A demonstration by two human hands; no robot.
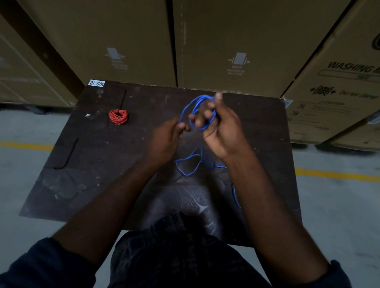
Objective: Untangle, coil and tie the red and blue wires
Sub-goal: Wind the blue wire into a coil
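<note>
The red wire lies coiled in a tight bundle at the far left of the dark table, with a black tie through it. My right hand is raised above the table's middle and holds several loops of the blue wire wound around its fingers. From there the loose blue wire hangs down and trails in curves across the table near my right forearm. My left hand is just left of the loops, fingertips pinching the blue strand.
A second black tie lies near the table's left edge. A white label reading WS-10 sits at the far left corner. Tall cardboard boxes stand close behind the table. Grey floor with a yellow line runs on both sides.
</note>
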